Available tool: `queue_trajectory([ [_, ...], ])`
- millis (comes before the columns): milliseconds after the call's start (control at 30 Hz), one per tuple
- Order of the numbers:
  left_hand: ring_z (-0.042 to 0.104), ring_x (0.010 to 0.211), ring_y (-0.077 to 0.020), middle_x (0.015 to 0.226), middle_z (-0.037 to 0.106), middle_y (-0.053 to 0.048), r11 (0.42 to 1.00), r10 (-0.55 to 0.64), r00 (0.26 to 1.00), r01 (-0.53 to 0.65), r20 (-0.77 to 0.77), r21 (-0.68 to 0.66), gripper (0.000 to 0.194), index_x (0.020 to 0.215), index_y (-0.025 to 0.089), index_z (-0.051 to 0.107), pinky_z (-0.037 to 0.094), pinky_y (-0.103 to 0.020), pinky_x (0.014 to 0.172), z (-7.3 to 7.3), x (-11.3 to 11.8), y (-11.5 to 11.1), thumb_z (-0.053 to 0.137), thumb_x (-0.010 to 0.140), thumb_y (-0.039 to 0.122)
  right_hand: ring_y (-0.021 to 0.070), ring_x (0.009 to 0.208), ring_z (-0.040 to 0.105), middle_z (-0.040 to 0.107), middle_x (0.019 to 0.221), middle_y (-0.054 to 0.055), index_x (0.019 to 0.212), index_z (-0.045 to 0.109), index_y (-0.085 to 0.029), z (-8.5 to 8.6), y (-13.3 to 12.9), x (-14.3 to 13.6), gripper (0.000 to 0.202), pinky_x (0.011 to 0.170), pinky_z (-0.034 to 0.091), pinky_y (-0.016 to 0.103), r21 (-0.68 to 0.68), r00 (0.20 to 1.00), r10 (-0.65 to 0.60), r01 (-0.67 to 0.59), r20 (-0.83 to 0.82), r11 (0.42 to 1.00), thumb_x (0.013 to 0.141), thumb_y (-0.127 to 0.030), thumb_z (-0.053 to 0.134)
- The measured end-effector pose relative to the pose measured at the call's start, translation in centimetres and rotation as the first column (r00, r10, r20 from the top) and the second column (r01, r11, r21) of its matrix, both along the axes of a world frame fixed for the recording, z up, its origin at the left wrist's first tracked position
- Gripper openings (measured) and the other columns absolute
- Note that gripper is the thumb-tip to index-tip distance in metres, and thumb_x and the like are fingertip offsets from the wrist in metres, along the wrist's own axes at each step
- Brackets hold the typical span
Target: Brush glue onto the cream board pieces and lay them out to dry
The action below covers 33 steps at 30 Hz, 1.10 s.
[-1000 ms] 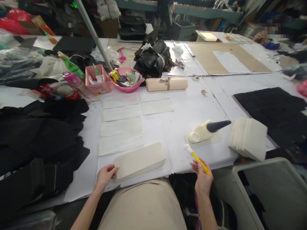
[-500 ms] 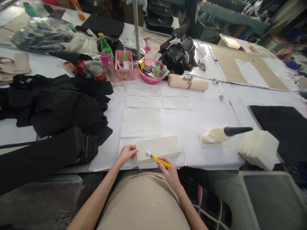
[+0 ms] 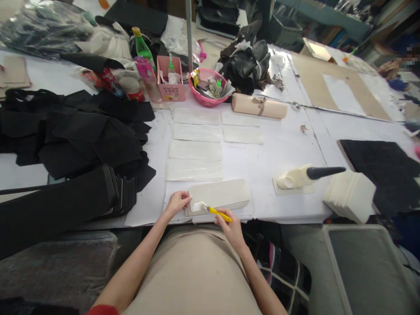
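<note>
A stack of pale rectangular pieces (image 3: 223, 193) lies at the table's front edge. My right hand (image 3: 229, 225) is closed around a yellow-handled brush (image 3: 220, 214), whose bristles touch the top piece near its left end, where a white wet smear shows. The fingers of my left hand (image 3: 180, 201) pinch the stack's left edge. Beyond the stack, thin whitish strips (image 3: 195, 150) lie in two columns on white paper. To the right a cream-coated container (image 3: 293, 178) with a dark handle sticking out rests on a small sheet.
Black pieces (image 3: 85, 135) are heaped at left. A pink basin (image 3: 207, 101), pink box (image 3: 172, 92) and beige roll (image 3: 259, 106) stand at the back. At right are a pale block stack (image 3: 350, 196) and black sheets (image 3: 380, 168).
The brush has moved slightly on the top piece, and a larger white smear now shows at its bristles. The whole view has shifted a little; both hands keep their holds.
</note>
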<state>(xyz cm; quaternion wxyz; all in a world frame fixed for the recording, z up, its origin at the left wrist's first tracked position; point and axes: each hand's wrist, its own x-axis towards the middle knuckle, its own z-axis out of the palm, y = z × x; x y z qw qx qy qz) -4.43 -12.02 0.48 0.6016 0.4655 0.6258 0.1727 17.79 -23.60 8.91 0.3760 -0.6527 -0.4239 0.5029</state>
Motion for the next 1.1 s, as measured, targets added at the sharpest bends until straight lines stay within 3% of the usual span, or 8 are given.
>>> queue_trajectory([
  [167,0.056,0.043,-0.0146,0.046,0.059,0.002,1.0,-0.003,1.0,0.003,-0.009,-0.004,0.019,0.066,0.018,0.055,0.043,-0.024,0.041,0.2,0.1,0.1,0.065,0.066,0.034,0.0205,0.071,0.07,0.07,0.087,0.007,0.103,0.063,-0.017,-0.4,-1.3,5.9,0.038,0.067,0.058,0.032,0.03,0.956,-0.26,0.258,0.137,0.966,0.083,-0.049,0.06],
  [333,0.057,0.043,-0.0144,0.046,0.059,0.002,1.0,0.003,1.0,-0.003,-0.021,-0.007,0.02,0.065,0.018,0.054,0.044,-0.023,0.041,0.3,0.1,0.1,0.066,0.065,0.034,0.0224,0.074,0.07,0.07,0.089,0.009,0.103,0.063,-0.016,0.6,-2.1,10.3,0.037,0.071,0.056,0.034,0.163,0.789,-0.434,0.406,0.435,0.899,0.084,-0.048,0.058],
  [433,0.057,0.043,-0.0147,0.046,0.059,0.002,1.0,-0.001,1.0,0.001,-0.024,-0.003,0.021,0.065,0.018,0.054,0.044,-0.024,0.042,0.3,0.1,0.1,0.065,0.065,0.035,0.0208,0.076,0.07,0.069,0.093,0.008,0.103,0.063,-0.018,1.7,-1.6,8.4,0.03,0.071,0.055,0.031,0.202,0.83,-0.38,0.324,0.408,0.924,0.087,-0.042,0.057],
  [567,0.058,0.043,-0.0153,0.047,0.06,0.002,1.0,-0.015,1.0,0.015,-0.018,0.007,0.021,0.066,0.018,0.055,0.044,-0.024,0.042,0.0,-0.1,0.1,0.065,0.065,0.036,0.0177,0.072,0.07,0.069,0.09,0.005,0.103,0.062,-0.02,2.2,-0.5,2.5,0.023,0.069,0.055,0.028,0.123,0.991,-0.064,0.049,0.119,0.991,0.089,-0.036,0.056],
  [767,0.057,0.042,-0.015,0.047,0.06,0.001,0.998,-0.032,0.999,0.033,-0.02,0.052,0.021,0.067,0.018,0.055,0.044,-0.024,0.042,-0.8,-0.3,-0.1,0.063,0.067,0.038,0.0161,0.07,0.069,0.068,0.088,0.003,0.101,0.064,-0.021,0.2,0.2,-1.5,0.019,0.069,0.054,0.027,0.092,0.993,0.117,-0.119,0.027,0.989,0.089,-0.033,0.055],
  [900,0.057,0.043,-0.0149,0.047,0.06,0.002,0.998,-0.026,0.999,0.028,-0.022,0.059,0.02,0.066,0.018,0.055,0.044,-0.024,0.042,-0.8,-0.2,-0.1,0.063,0.067,0.036,0.0176,0.072,0.069,0.068,0.092,0.005,0.104,0.062,-0.019,-1.4,0.2,2.2,0.026,0.068,0.054,0.028,0.101,0.985,-0.141,0.131,0.098,0.986,0.088,-0.039,0.056],
  [1000,0.057,0.042,-0.0151,0.045,0.058,0.002,0.998,-0.018,1.0,0.019,-0.021,0.052,0.018,0.065,0.018,0.054,0.043,-0.024,0.042,-0.6,-0.1,-0.1,0.063,0.067,0.034,0.0181,0.072,0.069,0.067,0.094,0.007,0.105,0.061,-0.017,-1.6,-0.1,5.5,0.032,0.069,0.055,0.03,0.168,0.867,-0.44,0.409,0.234,0.897,0.087,-0.042,0.056],
  [1100,0.057,0.042,-0.0154,0.045,0.058,0.002,0.999,-0.012,1.0,0.013,-0.015,0.049,0.018,0.065,0.019,0.054,0.043,-0.024,0.041,-0.6,-0.1,-0.1,0.064,0.067,0.034,0.0179,0.072,0.069,0.067,0.096,0.007,0.107,0.06,-0.017,-1.1,-0.2,6.2,0.032,0.071,0.055,0.032,0.259,0.795,-0.529,0.466,0.297,0.846,0.087,-0.042,0.056],
])
